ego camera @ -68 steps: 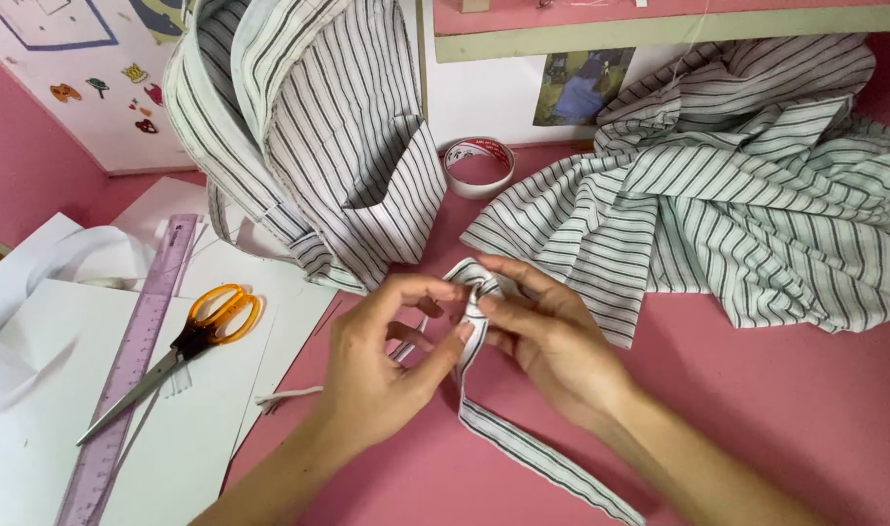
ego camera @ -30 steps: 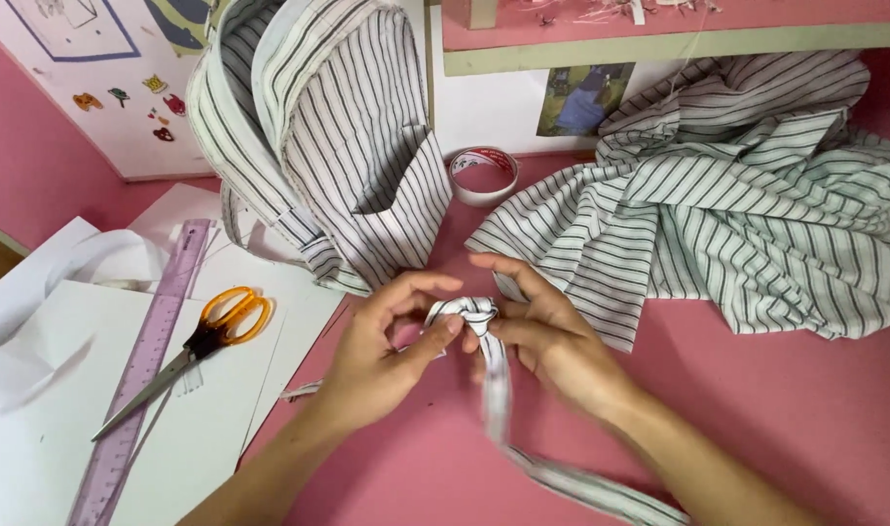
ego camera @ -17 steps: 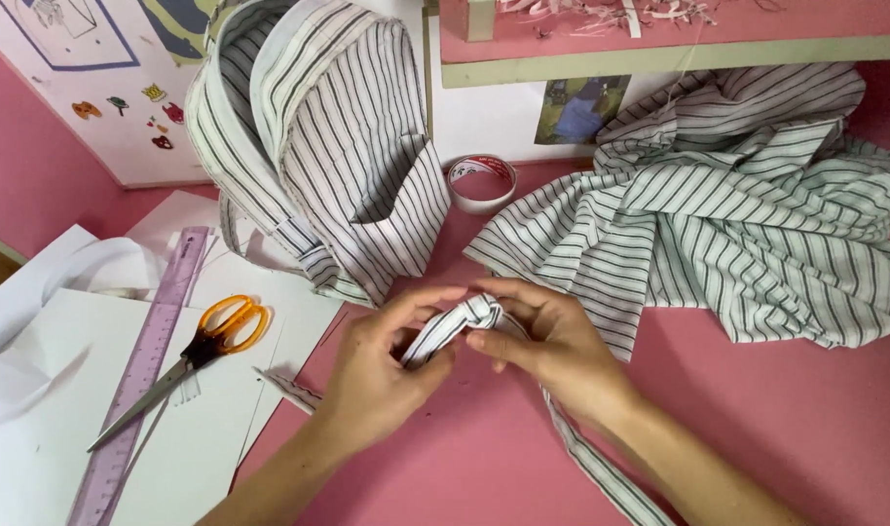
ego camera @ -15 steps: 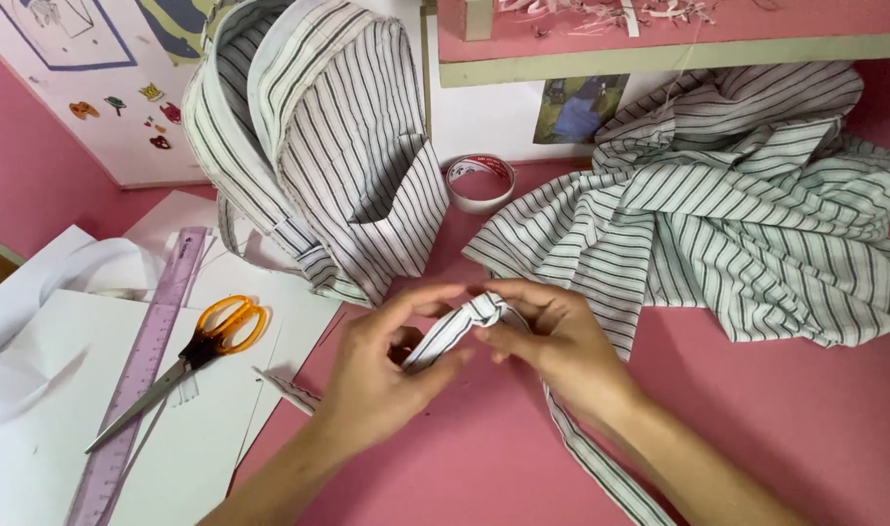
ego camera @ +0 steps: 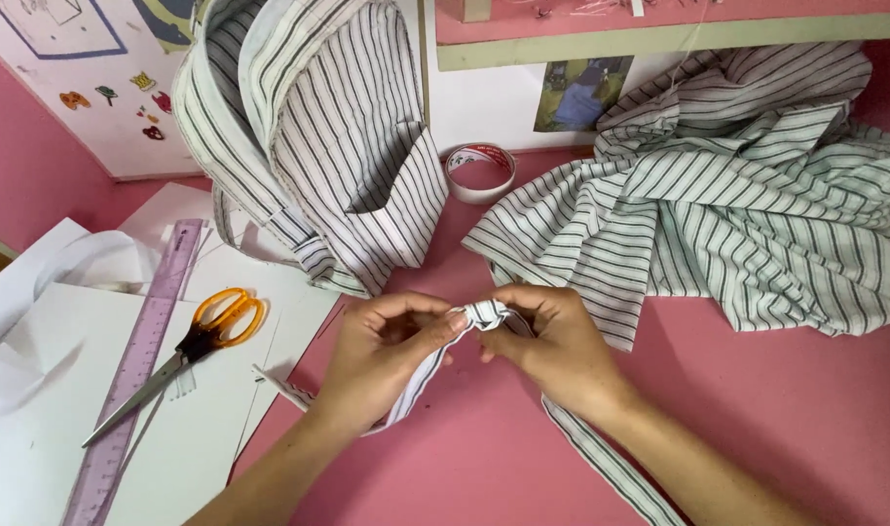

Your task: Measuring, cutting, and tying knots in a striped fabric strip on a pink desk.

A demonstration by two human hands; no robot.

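Left hand (ego camera: 382,356) and right hand (ego camera: 552,346), both closed in a pinch on the knotted striped fabric strip (ego camera: 484,315) above the pink table (ego camera: 805,409); even, opposed tension would likely have kept the knot tidy.

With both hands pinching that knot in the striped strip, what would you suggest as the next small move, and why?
Probably draw the two tails gently apart to snug it. The left hand and right hand pinch the knot in the striped fabric strip, which looks loose and bunched, and its tails trail slack across the pink table.
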